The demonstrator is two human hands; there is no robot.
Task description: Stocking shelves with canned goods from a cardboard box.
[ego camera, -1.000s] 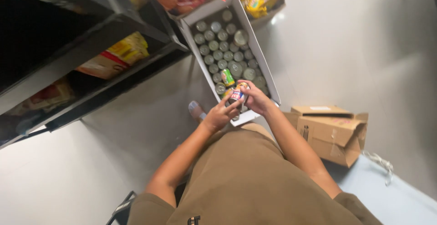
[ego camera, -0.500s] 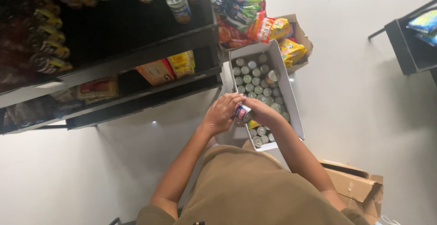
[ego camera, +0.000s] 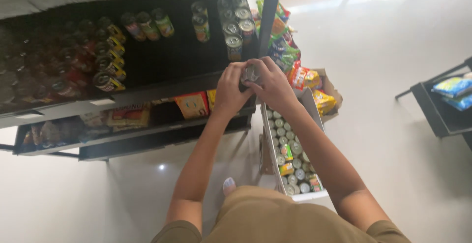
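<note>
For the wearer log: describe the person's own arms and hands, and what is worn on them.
Both forearms are bare: no long sleeves, gloves, watch or rings show. The left hand and right hand are uncovered. Short olive-brown sleeves end at the upper arms, matching the garment below.

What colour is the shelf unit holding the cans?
Black, seen in the head view: shelf unit, cans.

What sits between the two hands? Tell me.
A can, gripped from both sides by the left hand and right hand, at the edge of the shelf. The head view shows it.
</note>
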